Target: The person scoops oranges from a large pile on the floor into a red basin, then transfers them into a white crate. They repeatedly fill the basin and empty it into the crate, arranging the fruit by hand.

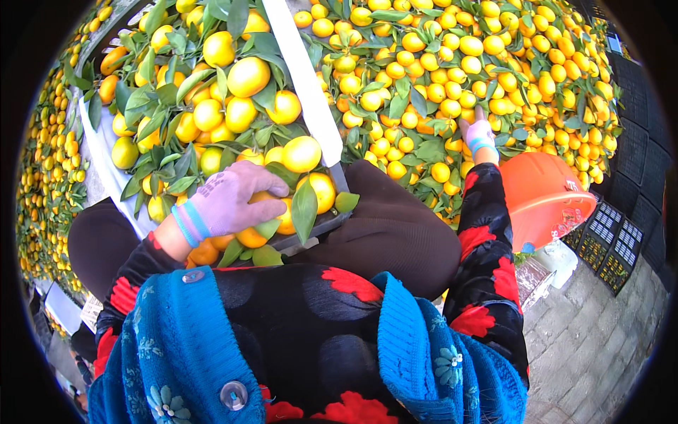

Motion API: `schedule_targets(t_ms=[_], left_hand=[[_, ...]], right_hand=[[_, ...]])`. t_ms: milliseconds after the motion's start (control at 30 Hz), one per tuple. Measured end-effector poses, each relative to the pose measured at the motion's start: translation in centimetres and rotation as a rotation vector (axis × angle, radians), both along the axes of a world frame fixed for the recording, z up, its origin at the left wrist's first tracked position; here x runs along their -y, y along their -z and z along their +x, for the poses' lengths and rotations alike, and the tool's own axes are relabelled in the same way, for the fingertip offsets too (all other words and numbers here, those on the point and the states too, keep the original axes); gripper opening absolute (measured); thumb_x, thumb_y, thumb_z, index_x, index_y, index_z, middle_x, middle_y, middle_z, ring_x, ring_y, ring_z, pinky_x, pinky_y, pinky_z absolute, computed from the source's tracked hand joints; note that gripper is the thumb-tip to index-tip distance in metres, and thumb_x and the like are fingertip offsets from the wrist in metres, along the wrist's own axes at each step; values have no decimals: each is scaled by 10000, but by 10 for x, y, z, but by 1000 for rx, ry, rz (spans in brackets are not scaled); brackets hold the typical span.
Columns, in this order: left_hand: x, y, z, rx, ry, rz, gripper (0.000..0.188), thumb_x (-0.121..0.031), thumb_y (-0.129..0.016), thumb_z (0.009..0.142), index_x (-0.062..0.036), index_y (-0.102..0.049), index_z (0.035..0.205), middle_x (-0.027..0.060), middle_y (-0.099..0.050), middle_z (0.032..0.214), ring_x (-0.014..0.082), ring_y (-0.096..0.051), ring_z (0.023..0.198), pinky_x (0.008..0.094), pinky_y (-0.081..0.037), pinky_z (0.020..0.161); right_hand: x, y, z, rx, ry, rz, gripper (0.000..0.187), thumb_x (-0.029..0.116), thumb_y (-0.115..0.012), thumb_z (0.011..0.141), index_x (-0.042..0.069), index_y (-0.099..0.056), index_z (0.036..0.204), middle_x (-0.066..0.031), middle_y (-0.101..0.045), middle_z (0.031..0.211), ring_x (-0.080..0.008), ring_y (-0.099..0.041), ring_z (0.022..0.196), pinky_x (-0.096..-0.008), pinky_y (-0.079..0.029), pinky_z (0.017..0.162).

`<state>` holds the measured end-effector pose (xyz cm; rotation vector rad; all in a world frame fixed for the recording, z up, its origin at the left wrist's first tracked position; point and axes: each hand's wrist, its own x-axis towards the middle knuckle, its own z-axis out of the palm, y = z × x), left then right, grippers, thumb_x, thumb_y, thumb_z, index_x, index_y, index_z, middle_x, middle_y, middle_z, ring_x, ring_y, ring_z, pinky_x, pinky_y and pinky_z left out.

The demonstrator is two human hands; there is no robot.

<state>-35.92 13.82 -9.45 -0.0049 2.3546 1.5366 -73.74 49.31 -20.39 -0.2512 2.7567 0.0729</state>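
Note:
My left hand (233, 198), in a pale lilac glove with a blue cuff, bends over the near end of a fruit-filled crate. Its thumb and fingers curl round an orange mandarin (263, 198). Larger mandarins (302, 154) with green leaves fill the crate around it. Over on the right, my right hand (479, 133), gloved the same way, reaches to the large heap of small mandarins (438, 85). Its fingers are stretched toward the fruit and partly apart, and I see nothing held in them.
A white board edge (300, 71) runs between the crate and the heap. An orange bucket-like container (542, 198) stands by my right forearm. Black plastic crates (625, 169) line the right side, above grey paving (600, 346). More fruit (53, 177) lies far left.

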Motion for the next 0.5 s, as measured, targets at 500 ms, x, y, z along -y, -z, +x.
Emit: schedule_targets(t_ms=[500], left_hand=[[-3, 4, -6, -76, -43, 57, 138, -115, -618, 806, -2, -672, 864, 154, -677, 818, 324, -652, 777, 386, -513, 725]], right_hand=[[31, -7, -14, 153, -30, 301, 664, 434, -682, 763, 59, -535, 1292, -203, -520, 1344, -355, -521, 1219, -451, -436, 999]])
